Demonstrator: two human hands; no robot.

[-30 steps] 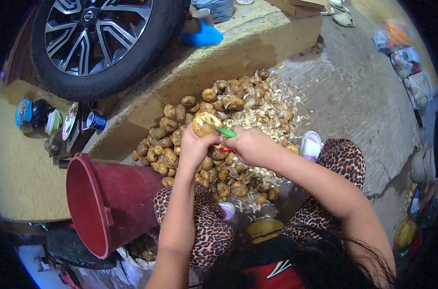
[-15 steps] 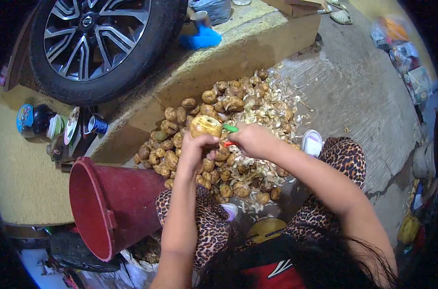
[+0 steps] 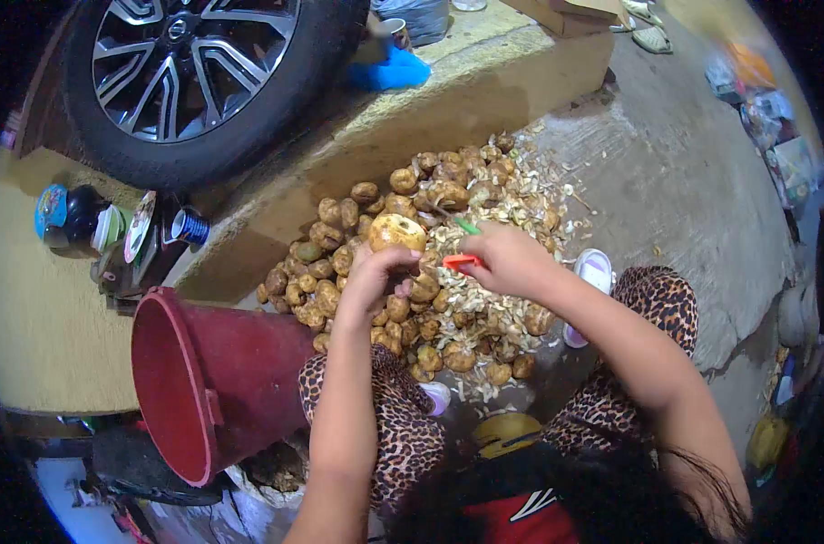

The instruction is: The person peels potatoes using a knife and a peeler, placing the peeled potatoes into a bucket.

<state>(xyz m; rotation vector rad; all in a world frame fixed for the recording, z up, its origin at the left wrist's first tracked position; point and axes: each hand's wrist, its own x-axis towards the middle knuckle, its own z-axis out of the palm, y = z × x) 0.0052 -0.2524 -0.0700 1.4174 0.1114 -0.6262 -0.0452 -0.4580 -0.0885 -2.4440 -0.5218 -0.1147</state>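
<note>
My left hand (image 3: 382, 279) is closed around a large brown potato (image 3: 396, 236), whose top shows a pale cut patch with a dark spot. Just right of it, my right hand (image 3: 511, 258) grips a knife with a green handle (image 3: 468, 227); its thin blade points up and left, apart from the potato. An orange-red piece (image 3: 462, 261), its kind unclear, also sticks out of the right hand lower down. Under both hands lie a heap of unpeeled potatoes (image 3: 328, 238) and a spread of pale peelings (image 3: 502, 299).
A dark red bucket (image 3: 258, 363) lies tipped at the left, its mouth facing left. Behind the heap runs a yellowish concrete step (image 3: 466, 100) bearing a car wheel (image 3: 203, 72) and a blue plastic bag (image 3: 394, 69). Bagged items (image 3: 765, 118) line the right side.
The knife has come away from the potato's top, and my right hand has moved slightly right and turned. My left hand still holds the potato. The whole view has shifted a little.
</note>
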